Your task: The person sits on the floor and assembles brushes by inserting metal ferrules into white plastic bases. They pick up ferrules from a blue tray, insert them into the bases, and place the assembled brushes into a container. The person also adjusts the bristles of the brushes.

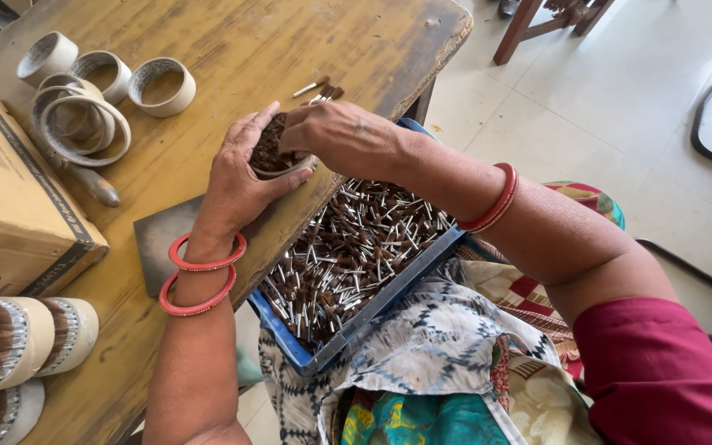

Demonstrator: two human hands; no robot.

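My left hand (236, 177) cups a round white ring (283, 169) packed with brown bristle tufts (269, 148) at the wooden table's edge. My right hand (344, 136) reaches over it, fingers pinched on the tufts inside the ring. Below my forearms, a blue tray (372, 306) rests on my lap, filled with several small brown tufts with metal ends (348, 247). A few loose tufts (320, 88) lie on the table just beyond my right hand.
Several hollow white rings (100, 82) lie at the far left of the wooden table (232, 49). A cardboard box (10, 189) sits at left, finished round brushes (18, 346) below it. A dark flat plate (162, 235) and a metal tool (92, 185) lie nearby.
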